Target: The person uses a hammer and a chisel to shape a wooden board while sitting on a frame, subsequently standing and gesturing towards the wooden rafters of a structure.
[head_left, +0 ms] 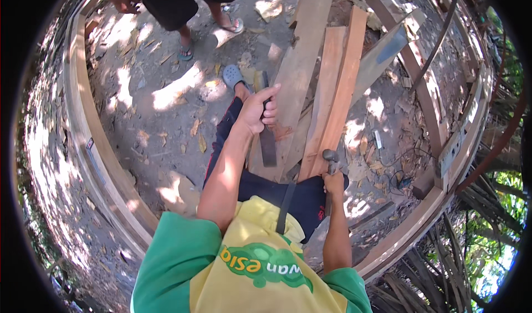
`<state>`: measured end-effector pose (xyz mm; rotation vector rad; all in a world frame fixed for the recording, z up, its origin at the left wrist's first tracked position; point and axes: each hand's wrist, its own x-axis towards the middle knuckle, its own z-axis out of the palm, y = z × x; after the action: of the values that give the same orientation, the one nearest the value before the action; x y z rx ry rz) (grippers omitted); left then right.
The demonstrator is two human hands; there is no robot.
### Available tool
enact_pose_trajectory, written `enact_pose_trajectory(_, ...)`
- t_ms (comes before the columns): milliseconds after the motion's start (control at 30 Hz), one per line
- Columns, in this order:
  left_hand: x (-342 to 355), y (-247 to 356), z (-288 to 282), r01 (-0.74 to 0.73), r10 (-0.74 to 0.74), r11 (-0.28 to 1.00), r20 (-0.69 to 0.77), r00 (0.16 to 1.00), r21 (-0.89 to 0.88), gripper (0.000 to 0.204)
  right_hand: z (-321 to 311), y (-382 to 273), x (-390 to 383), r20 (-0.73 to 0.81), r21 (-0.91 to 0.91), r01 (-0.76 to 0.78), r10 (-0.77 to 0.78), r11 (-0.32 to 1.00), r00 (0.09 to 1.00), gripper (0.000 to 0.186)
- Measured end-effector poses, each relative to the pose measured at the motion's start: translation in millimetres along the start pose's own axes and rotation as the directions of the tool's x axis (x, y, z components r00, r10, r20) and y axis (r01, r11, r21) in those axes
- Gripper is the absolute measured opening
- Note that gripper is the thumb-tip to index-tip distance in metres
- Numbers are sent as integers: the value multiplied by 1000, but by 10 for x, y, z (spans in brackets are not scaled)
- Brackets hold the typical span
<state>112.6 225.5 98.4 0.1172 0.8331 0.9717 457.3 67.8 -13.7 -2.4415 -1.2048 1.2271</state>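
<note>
My left hand (pixel 260 111) is closed around a long, dark, flat-sided tool (pixel 268 149), perhaps a hand plane. Its ends stick out ahead of and behind my fist, and my fingers hide its middle. Under and beside it lies a wide, pale plank (pixel 293 86). At my right thigh, my right hand (pixel 333 183) grips a hammer by its handle, the grey metal head (pixel 331 156) pointing away from me. That head overlaps the near end of a reddish-brown beam (pixel 342 91), which lies alongside a lighter board (pixel 322 99).
Another person in dark shorts and sandals stands at the far left, one hand (pixel 126 3) hanging down. Long timber rails (pixel 83 91) border the left side, and more beams (pixel 424 86) lie at right. A thin cable (pixel 396 180) runs over the leaf-strewn ground near a wooden block (pixel 425 184).
</note>
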Motion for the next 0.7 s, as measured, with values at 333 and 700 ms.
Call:
enact_pose_trajectory(333,108,-516,206,-631,795,481,2,607,609,33,32,-18,-139,15,-231,-89,95,969,995,40)
enact_pose_trajectory(700,-257,-708,87,-627,694,678,-55,718,384,27,-31,-83,-176,10,-299,-68,74,952,997,52)
